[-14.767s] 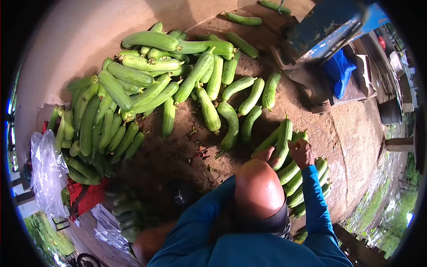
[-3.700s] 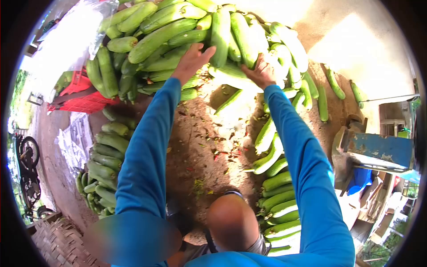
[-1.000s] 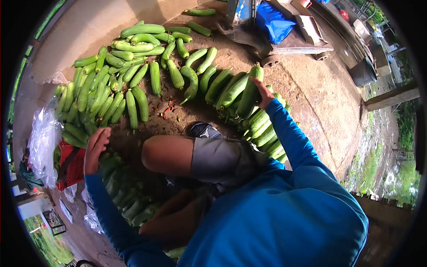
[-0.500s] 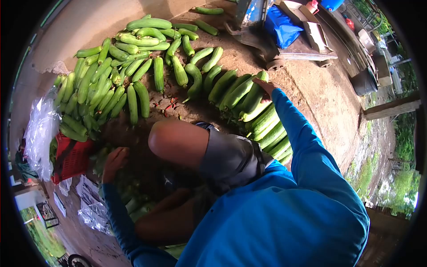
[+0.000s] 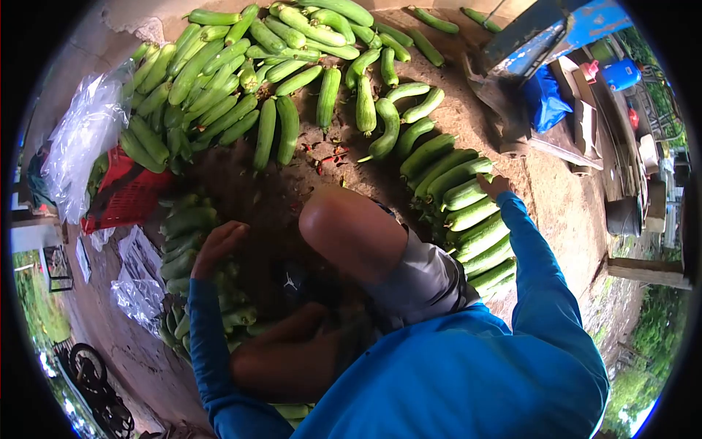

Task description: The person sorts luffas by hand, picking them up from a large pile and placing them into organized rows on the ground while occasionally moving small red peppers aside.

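Observation:
Many long green gourds (image 5: 227, 62) lie heaped at the upper left. Others form a curved row (image 5: 482, 238) on the right. My right hand (image 5: 494, 186) is at the upper end of a green gourd (image 5: 466, 194) in that row, its fingers closed on the tip. On the left, my left hand (image 5: 224, 245) hovers beside a shaded row of gourds (image 5: 189, 223), its fingers bent together with nothing visible in them. My bent knee is between the two rows.
A red crate (image 5: 126, 192) and clear plastic bags (image 5: 88, 139) are at the left. Small red scraps (image 5: 335, 155) lie on the floor. At the upper right are a blue bag (image 5: 547, 101) on a low cart and a dark bucket (image 5: 623, 216).
The view has shifted, so the heap appears higher and larger. My right hand has moved down the right row to a gourd's end. My left hand remains near the left row, its gourds now more visible.

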Available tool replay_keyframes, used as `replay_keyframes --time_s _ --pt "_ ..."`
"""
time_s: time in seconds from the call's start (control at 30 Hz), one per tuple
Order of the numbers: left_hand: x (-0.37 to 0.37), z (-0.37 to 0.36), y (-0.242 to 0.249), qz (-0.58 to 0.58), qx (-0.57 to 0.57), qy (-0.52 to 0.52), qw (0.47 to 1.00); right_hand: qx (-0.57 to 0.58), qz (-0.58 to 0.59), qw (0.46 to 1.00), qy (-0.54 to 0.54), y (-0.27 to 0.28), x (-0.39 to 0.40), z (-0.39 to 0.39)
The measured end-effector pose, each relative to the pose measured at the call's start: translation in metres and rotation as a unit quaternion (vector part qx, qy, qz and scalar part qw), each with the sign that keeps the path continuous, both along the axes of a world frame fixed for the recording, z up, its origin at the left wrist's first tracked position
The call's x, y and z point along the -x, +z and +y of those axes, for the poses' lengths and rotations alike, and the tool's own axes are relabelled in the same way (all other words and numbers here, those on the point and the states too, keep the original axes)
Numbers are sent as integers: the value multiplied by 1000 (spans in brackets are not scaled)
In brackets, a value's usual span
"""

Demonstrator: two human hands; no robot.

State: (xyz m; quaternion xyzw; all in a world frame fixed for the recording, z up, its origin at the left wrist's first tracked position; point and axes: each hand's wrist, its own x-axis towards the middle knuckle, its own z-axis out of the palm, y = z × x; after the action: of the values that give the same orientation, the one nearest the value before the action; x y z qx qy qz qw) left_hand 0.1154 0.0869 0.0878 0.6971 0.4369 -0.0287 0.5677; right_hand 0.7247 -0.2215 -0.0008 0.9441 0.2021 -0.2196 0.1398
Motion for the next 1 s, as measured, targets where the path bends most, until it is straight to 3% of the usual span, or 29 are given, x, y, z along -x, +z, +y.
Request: replay_keyframes --time_s 0.07,0.13,0.17,0.2,0.23,0.27,0.3,0.33,0.4,0.47,0.53,0.6,0.63,0.7,0.73,0.8,0.87,0.93,1.0 --pt "1 3 -10 -5 31 17 999 -5 -58 992 112 -1 -7 14" --pt "-1 9 -24 -9 62 31 998 -77 -36 987 137 10 -3 50" --pt "-3 13 -36 -15 43 1 999 -57 17 992 112 47 24 86" --pt "-8 18 -46 -22 21 -29 999 -108 14 988 114 43 36 109" --pt "-15 23 -53 -22 26 -28 999 -122 66 985 106 30 42 130" --pt "-26 28 -60 -15 4 -71 997 -230 -19 950 210 -36 30 138" --pt "-38 33 -67 -7 -18 -113 993 -195 105 960 170 -46 38 167" --pt "-49 39 -81 -6 -15 -112 994 -146 121 953 235 -43 53 193" --pt "-80 51 -107 -100 -94 -196 971 -130 173 968 126 -62 70 227" --pt "-123 64 -114 -103 -101 -206 968 -140 113 979 97 -91 72 248" --pt "-167 77 -133 -127 -60 -117 983 -136 92 984 75 -104 70 262" --pt "-218 93 -160 -159 -221 -46 961 -108 123 985 51 -103 66 271" --pt "-238 103 -168 -160 -218 -44 962 -105 121 986 52 -102 63 275" --pt "-270 115 -177 -223 -342 70 910 -101 153 982 55 -104 61 276" --pt "-284 120 -179 -167 -284 93 940 -97 162 981 54 -107 61 277" --pt "-313 135 -207 -98 -380 82 916 -96 113 988 46 -113 66 279" --pt "-330 129 -216 -29 -367 78 926 -101 97 989 47 -113 68 279" --pt "-342 134 -213 36 -361 79 929 -93 184 979 -4 -111 61 282" --pt "-348 137 -216 112 -340 53 932 -108 170 979 14 -114 58 278"
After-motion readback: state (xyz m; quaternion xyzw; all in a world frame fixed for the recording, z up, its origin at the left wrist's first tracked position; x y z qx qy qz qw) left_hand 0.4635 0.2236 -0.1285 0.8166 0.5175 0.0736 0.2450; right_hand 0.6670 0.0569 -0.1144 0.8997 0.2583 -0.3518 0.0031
